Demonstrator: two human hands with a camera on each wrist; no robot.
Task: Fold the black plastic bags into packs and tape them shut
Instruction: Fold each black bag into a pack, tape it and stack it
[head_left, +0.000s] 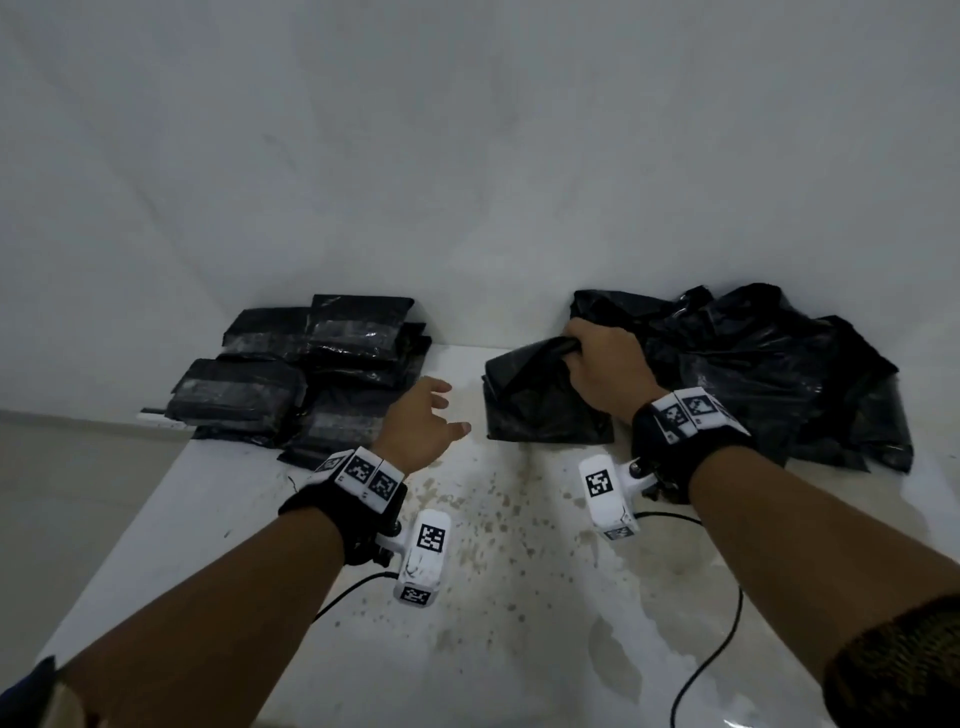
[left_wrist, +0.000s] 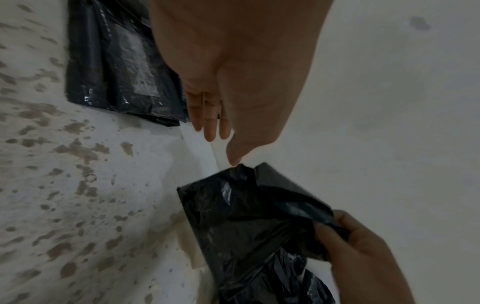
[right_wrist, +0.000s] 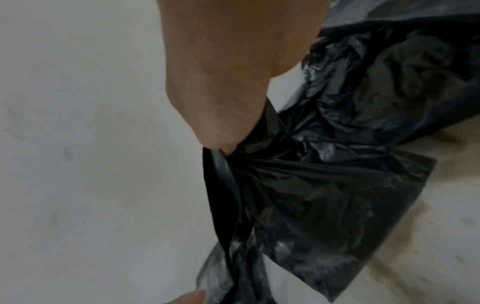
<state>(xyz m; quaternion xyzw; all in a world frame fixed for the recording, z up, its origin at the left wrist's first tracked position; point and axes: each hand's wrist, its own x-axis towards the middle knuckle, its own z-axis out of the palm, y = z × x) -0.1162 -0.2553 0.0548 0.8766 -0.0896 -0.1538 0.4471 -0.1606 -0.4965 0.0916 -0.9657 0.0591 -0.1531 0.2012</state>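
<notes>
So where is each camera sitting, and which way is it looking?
Head: up on the person's head, looking forward and down at the table; both forearms, left hand and right hand show.
Left wrist: along the open left hand toward the taped packs; the right hand shows too.
Right wrist: along the right hand gripping the black bag; a fingertip shows at the bottom edge.
All three views share that bag.

Black wristbands (head_left: 343, 512), white tagged cameras (head_left: 423, 556)

- No words, brand names or numbers can be read anywhere.
- Black-and-white square code markers (head_left: 431, 538) sit on the wrist bands and cameras behind both hands.
</notes>
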